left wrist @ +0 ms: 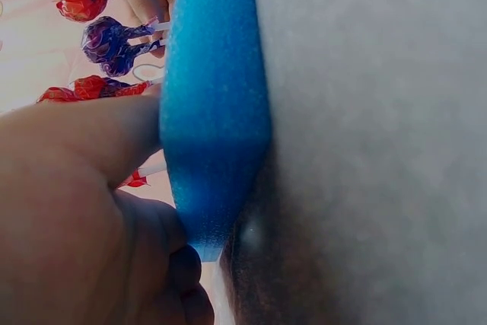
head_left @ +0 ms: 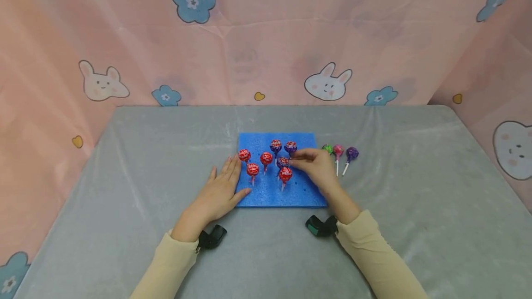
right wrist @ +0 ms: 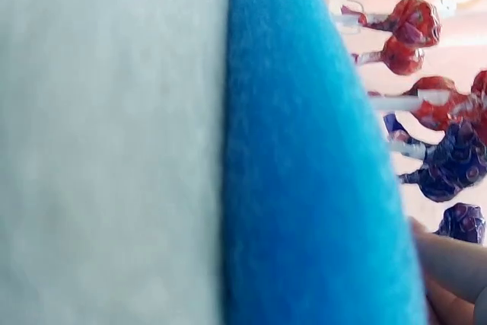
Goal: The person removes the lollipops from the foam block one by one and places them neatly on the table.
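A blue foam block (head_left: 266,197) lies on the table with several red lollipops (head_left: 252,170) standing in it by their sticks. Three purple-wrapped lollipops stand there too, in the right half. My right hand (head_left: 317,167) reaches over the block's right side; its thumb and index finger pinch low on the back-right purple lollipop (head_left: 290,147), and its stick is hidden by the fingers. On the block's left edge rests my left hand (head_left: 218,195), fingers straight and thumb at the front corner. The left wrist view shows that hand (left wrist: 68,188) against the foam's side (left wrist: 213,112).
To the right of the block lie a green lollipop (head_left: 327,149), a pink one (head_left: 338,150) and a purple one (head_left: 352,153). A grey cloth covers the table (head_left: 415,188). Behind hangs a pink curtain (head_left: 257,45). Small holes (head_left: 305,190) mark the foam.
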### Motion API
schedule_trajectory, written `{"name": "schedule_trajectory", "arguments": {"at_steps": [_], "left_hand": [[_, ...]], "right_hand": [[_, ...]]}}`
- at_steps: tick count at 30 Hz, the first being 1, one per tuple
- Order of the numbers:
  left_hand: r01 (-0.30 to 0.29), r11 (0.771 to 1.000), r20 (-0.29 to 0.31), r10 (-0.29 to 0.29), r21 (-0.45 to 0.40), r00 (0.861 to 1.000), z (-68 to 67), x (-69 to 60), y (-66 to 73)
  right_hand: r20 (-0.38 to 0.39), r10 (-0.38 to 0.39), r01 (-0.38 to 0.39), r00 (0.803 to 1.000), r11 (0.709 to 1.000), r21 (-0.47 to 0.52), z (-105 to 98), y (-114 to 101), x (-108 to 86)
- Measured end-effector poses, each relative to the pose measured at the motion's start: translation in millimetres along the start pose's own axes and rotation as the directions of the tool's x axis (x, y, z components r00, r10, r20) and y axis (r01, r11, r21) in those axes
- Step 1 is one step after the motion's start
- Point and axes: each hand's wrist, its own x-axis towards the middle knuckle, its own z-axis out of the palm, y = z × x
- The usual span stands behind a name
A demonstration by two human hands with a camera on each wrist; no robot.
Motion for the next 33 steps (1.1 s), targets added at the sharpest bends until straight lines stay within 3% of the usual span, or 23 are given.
{"name": "schedule_trajectory", "arguments": {"at_steps": [10,20,33], "left_hand": [[0.005,1.000,0.005,-0.005,0.001,1.000,0.3,-0.8,-1.4],[0.003,1.000,0.005,-0.003,-0.007,1.000,-1.1,-1.4,-0.5],[-0.002,1.000,0.004,0.002,-0.002,1.000,-0.3,-0.6,0.5]], "right_hand": [[-0.046,-0.033,0.032,0.998,0.999,-0.030,4.9,4.4,-0.8],[-0.080,-0.011,0.018,0.997,0.997,0.080,5.2,2.3,-1.0],[-0.082,0.009,-0.001,0.997,0.996,0.094,3.0,2.6,-3.2]]}}
